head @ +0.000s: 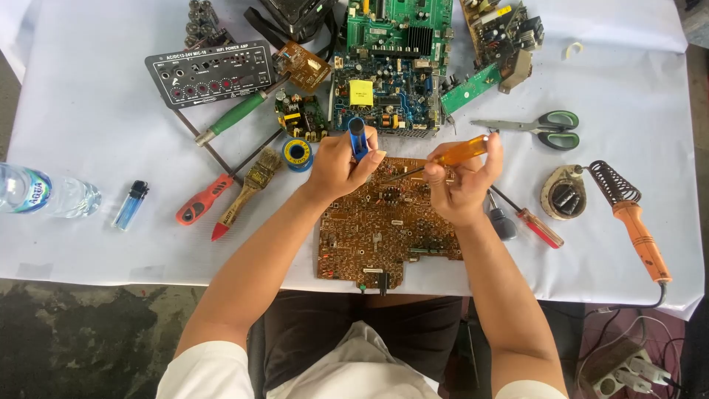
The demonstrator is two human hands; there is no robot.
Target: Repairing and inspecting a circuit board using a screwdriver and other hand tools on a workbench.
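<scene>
A brown circuit board (pixel 380 229) lies on the white table cover in front of me. My left hand (pixel 336 166) grips a blue-handled tool (pixel 357 137) held upright over the board's top edge. My right hand (pixel 461 181) holds an orange-handled screwdriver (pixel 458 151), its shaft slanting down to the left toward the board's upper part. Both hands hover over the board's far edge, close together.
Green circuit boards (pixel 388 74) and a black amplifier panel (pixel 210 72) lie at the back. Scissors (pixel 543 127), a soldering iron (pixel 635 218) with its stand, and red screwdrivers (pixel 535 225) are right. A brush (pixel 251 185), solder spool (pixel 298 154), lighter (pixel 131 205) and water bottle (pixel 40 193) are left.
</scene>
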